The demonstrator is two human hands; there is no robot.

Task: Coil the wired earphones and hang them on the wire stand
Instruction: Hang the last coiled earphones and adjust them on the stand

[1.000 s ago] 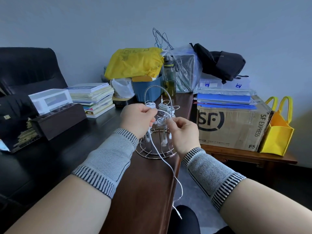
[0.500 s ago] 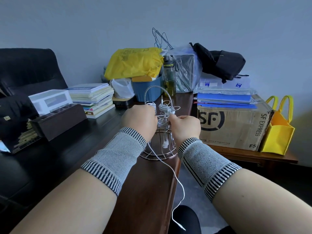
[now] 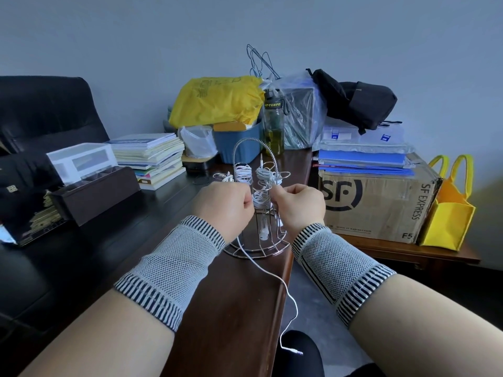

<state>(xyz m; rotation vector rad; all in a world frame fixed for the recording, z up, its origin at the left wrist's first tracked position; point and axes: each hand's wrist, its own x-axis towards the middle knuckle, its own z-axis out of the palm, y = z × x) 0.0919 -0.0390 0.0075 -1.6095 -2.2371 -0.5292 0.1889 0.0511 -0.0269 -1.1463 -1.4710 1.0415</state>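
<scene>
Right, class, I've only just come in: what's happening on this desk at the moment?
A person is winding white wired earphones between both hands in front of a wire stand at the desk's edge. The left hand and right hand each grip part of the cord. A loose length trails off the desk, its plug dangling below. Several coiled sets already hang on the stand, so this one is not yet hung.
</scene>
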